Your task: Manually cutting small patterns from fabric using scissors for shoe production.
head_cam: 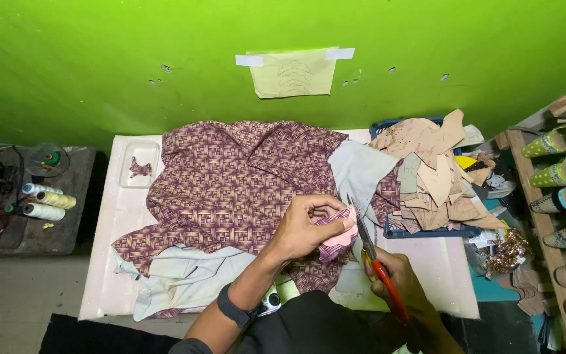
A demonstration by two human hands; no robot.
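1. Currently, your left hand (306,226) is clenched on a small pink template piece (340,237) backed with patterned fabric, thumb on top, fingers curled beneath. It is held just above the purple patterned cloth (230,177), toward the near right part of the table (109,216).
2. Your right hand (394,278) grips red-handled scissors (375,262); the blades point away from you and meet the right edge of the pink piece.
3. A dark wristband (234,309) sits on your left wrist.
4. The purple cloth covers most of the table, with pale grey lining (185,275) showing at its near left edge and at its right side.
5. At the far left corner of the table lies a clear tray (130,172) holding a small purple cutout (140,168).
6. At the right edge, a blue basket (427,231) carries a heap of tan leather offcuts (433,164).
7. Left of the table, thread spools (44,200) lie on a dark side bench.
8. On the green wall (99,65), a yellow paper pattern (294,72) is taped.
9. Decorated shoes (558,170) stand on a rack at right.
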